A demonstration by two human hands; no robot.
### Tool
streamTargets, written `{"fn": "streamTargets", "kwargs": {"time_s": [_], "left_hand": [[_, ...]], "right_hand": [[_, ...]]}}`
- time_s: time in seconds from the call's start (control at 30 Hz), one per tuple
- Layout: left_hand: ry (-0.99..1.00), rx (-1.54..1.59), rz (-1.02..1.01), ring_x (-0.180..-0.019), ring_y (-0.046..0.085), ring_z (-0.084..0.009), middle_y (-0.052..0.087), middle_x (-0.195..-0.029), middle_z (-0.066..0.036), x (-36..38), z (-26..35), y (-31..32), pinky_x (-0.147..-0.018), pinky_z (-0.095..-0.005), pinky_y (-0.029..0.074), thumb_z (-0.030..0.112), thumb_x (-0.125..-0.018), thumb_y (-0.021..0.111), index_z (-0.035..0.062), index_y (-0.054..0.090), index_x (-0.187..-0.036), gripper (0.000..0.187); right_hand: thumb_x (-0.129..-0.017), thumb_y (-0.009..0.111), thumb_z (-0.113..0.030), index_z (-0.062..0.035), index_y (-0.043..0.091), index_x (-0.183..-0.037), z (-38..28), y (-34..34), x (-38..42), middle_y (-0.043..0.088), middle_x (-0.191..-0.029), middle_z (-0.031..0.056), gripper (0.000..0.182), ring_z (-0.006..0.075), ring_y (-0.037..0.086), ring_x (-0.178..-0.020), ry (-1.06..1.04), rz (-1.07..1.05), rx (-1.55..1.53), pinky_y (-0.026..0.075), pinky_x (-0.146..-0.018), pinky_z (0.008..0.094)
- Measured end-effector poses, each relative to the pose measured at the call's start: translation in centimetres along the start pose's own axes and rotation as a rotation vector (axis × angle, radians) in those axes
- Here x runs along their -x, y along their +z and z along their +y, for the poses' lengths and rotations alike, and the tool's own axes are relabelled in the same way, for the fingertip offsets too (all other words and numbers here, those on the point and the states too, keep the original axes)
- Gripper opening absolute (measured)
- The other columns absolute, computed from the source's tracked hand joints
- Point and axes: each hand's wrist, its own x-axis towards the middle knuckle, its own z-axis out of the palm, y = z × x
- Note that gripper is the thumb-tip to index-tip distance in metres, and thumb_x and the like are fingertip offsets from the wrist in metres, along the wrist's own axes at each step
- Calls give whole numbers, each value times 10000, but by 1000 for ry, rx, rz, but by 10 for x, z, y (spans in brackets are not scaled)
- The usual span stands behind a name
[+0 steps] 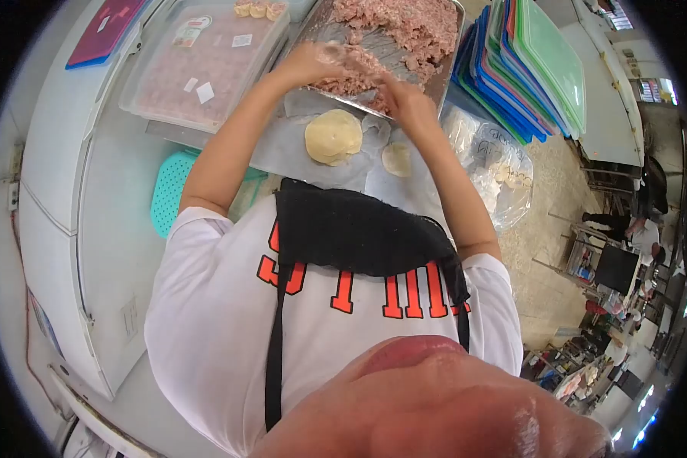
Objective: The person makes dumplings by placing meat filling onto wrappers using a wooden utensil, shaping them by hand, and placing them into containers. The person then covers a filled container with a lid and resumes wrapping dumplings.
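Note:
My left hand is curled over the near left part of a metal tray of pinkish ground meat. Something small and pale shows at its fingertips, too blurred to name. My right hand is closed at the tray's near edge, fingers pointing toward the left hand; whatever it grips is hidden. Just below the tray, a stack of round, pale yellow dough wrappers lies on a plastic-covered surface. A single wrapper lies to its right.
A lidded plastic container stands at left, with several filled dumplings at its far end. Stacked coloured plastic lids and a clear bag are at right. A teal perforated basket sits near my left elbow. Another person is in the background.

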Motion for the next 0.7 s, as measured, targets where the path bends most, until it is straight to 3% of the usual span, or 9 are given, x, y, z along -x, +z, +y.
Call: {"fn": "streamTargets", "kwargs": {"time_s": [0.1,0.17,0.23,0.3,0.37,0.5,0.57,0.63,0.7], "left_hand": [[114,-97,193,-886,607,-139,639,-1093,-65,6,-15,6,-819,-282,486,265,-762,755,81,530,-1272,587],[44,86,14,-926,598,-146,628,-1119,-63,32,37,-25,-850,-289,473,251,-762,756,87,501,-1299,616],[-29,272,-176,-966,589,-154,618,-1146,-61,42,58,-31,-880,-297,459,236,-761,756,94,471,-1326,648],[448,156,113,-989,565,-149,628,-1117,-51,41,60,-30,-910,-307,440,211,-753,754,85,543,-1252,556],[365,105,-30,-1001,571,-172,627,-1119,-66,35,62,-32,-913,-313,440,198,-742,756,78,574,-1206,512],[477,-98,-107,-983,585,-244,623,-1102,-106,25,62,-32,-912,-323,440,205,-724,756,39,632,-1060,394],[363,-38,-115,-999,581,-268,620,-1101,-118,29,68,-32,-916,-327,438,232,-718,759,39,621,-1079,432],[246,21,-117,-1015,577,-292,617,-1100,-129,28,64,-34,-919,-332,437,258,-711,763,38,609,-1098,471],[375,-157,-4,-1075,567,-276,618,-1121,-128,18,45,-34,-936,-343,430,315,-707,768,50,594,-1142,538]], "right_hand": [[-922,517,-282,-110,619,-1112,34,-3,8,657,-887,171,276,368,628,-841,125,-251,168,495,-704,471],[-923,514,-291,-93,633,-1118,19,-35,8,660,-942,193,303,366,625,-903,193,-296,166,499,-751,422],[-924,518,-335,-105,649,-1122,13,-60,11,654,-999,210,331,362,627,-950,288,-180,-109,496,-795,406],[-934,533,-333,-85,634,-1161,-1,-82,13,655,-1031,200,351,355,633,-946,305,-161,-280,487,-824,369],[-937,546,-308,-78,622,-1178,-20,-87,14,667,-1030,172,341,332,643,-929,159,-176,-528,484,-828,350],[-932,558,-299,-98,622,-1178,-23,-72,6,663,-1052,158,324,327,643,-913,43,-254,-452,490,-816,358],[-929,579,-263,-68,625,-1163,-25,-95,0,664,-1042,149,308,248,647,-873,50,-271,-315,495,-779,318],[-909,593,-264,-92,633,-1139,-43,-111,3,657,-973,153,290,334,631,-844,60,-120,83,501,-734,365],[-897,600,-263,-108,635,-1123,-45,-97,7,650,-908,141,276,364,610,-821,3,-40,44,492,-694,402]]}}
